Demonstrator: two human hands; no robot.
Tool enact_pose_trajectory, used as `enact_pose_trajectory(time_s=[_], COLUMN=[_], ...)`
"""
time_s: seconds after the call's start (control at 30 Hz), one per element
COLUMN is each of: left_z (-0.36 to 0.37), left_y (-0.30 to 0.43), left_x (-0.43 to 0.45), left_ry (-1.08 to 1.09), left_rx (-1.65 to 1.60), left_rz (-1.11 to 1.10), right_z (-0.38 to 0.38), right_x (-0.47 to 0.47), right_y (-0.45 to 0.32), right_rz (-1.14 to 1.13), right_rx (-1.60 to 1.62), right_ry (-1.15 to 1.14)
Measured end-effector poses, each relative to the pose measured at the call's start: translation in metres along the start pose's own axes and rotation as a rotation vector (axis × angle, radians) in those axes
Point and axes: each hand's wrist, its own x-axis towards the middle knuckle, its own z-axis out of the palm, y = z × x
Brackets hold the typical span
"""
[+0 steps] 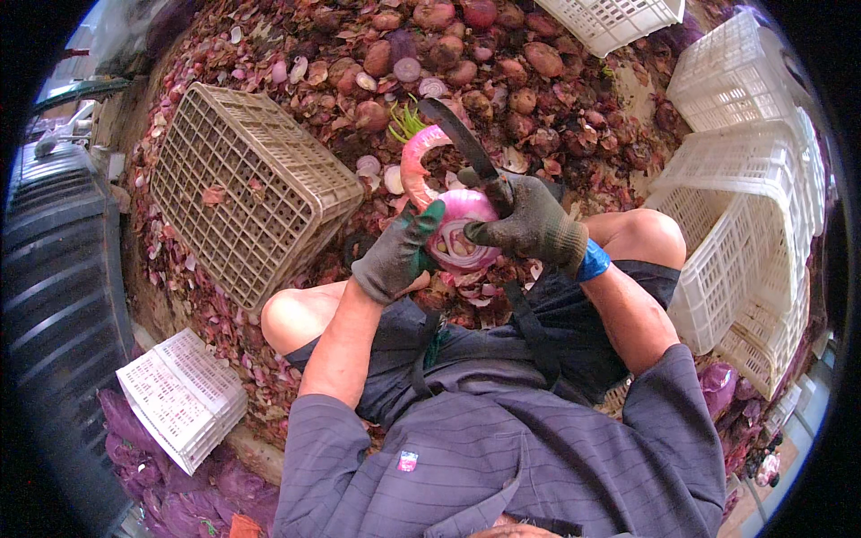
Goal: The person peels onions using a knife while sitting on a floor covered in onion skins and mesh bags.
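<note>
My left hand (401, 252), in a grey glove with green fingertips, grips a cut red onion (464, 243) from its left side. Pale inner rings show on the onion's near face. In my right hand (535, 218), also gloved, is a knife (464, 138) with a dark, curved blade pointing up and left. The right thumb rests against the onion. A thick pink curl of onion layer (412, 165) arches above the left fingers, beside the blade. Whether it is still joined to the onion is hard to tell. Green sprouts (406, 121) show just beyond the curl.
A dirty plastic crate (235, 195) lies tipped at left. White crates (726, 262) line the right, and another crate (609, 23) stands at top. Whole onions (543, 59) and skins cover the ground ahead. Stacked white baskets (185, 397) sit near purple mesh bags (175, 491).
</note>
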Motion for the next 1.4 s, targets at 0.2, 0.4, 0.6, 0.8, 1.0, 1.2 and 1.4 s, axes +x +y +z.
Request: enact_pose_trajectory(time_s=[0.2, 0.4, 0.6, 0.8, 1.0, 1.2, 1.4], left_z=[0.005, 0.001, -0.004, -0.002, -0.009, -0.014, -0.028], left_y=[0.036, 0.028, 0.011, 0.008, 0.005, 0.007, -0.011], left_x=[0.005, 0.007, 0.002, -0.008, -0.005, -0.005, -0.009], left_ry=[-0.023, 0.110, 0.019, 0.082, 0.072, 0.088, 0.060], left_rx=[0.307, -0.273, 0.511, 0.817, 1.014, 1.068, 1.209], left_rz=[-0.095, -0.380, 0.007, 0.011, 0.129, 0.185, 0.235], right_z=[-0.010, -0.009, -0.007, -0.010, -0.011, -0.014, -0.011], right_x=[-0.007, -0.004, -0.005, -0.001, 0.003, 0.007, 0.013], right_y=[0.012, 0.011, 0.009, -0.002, 0.004, 0.015, 0.030], right_rz=[-0.074, -0.095, -0.050, 0.116, 0.088, 0.110, 0.037], right_rx=[-0.304, -0.282, -0.125, -0.045, 0.030, 0.232, 0.259], right_ry=[0.043, 0.032, 0.027, -0.047, -0.040, -0.024, 0.013])
